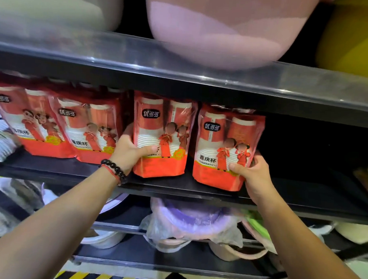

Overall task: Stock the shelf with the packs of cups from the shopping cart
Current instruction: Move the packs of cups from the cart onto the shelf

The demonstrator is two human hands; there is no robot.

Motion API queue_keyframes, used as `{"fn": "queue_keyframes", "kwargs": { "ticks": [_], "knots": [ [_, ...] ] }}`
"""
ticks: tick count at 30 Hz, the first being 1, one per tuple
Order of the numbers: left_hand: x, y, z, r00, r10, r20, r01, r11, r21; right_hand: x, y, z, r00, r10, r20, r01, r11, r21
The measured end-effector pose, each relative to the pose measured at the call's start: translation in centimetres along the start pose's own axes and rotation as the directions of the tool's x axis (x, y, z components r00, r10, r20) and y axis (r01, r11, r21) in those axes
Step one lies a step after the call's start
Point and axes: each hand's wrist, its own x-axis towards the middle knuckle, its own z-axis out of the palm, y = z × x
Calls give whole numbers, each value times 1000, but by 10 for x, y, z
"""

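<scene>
Several red packs of paper cups stand in a row on the black middle shelf (pixel 166 186). My left hand (pixel 128 151) grips the lower left edge of the third pack (pixel 162 136), thumb across its front. My right hand (pixel 252 174) grips the lower right corner of the rightmost pack (pixel 225 147). Both packs stand upright on the shelf, close together. Two more packs (pixel 38 122) lean at the left. The shopping cart is out of view.
Right of the last pack the shelf is dark and bare up to some items at the far right (pixel 364 179). A pink basin (pixel 223 29) sits on the shelf above. Basins and a plastic-wrapped purple tub (pixel 192 220) fill the lower shelves.
</scene>
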Motion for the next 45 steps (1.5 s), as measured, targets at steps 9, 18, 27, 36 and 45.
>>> {"fn": "queue_keyframes", "kwargs": {
  "ticks": [9, 18, 27, 36, 45],
  "knots": [
    [15, -31, -1, 992, 100, -82, -102, 995, -12, 22, 21, 3, 998, -28, 55, 23, 996, 82],
    [16, -36, 4, 988, 123, -92, -120, 992, 38, 28, 22, 2, 994, -7, 108, 3, 999, 39],
    [15, -35, 5, 1000, 18, 13, -18, 1000, -4, 26, 32, 4, 996, 31, 85, -32, 999, 17],
    [10, -35, 6, 998, -53, -18, 53, 999, -7, 23, 30, 4, 993, 94, 65, -92, 995, -34],
    [2, -25, 10, 997, -65, -40, 68, 992, 104, 15, 22, 6, 992, 130, 4, -129, 988, -85]
  ]
}}
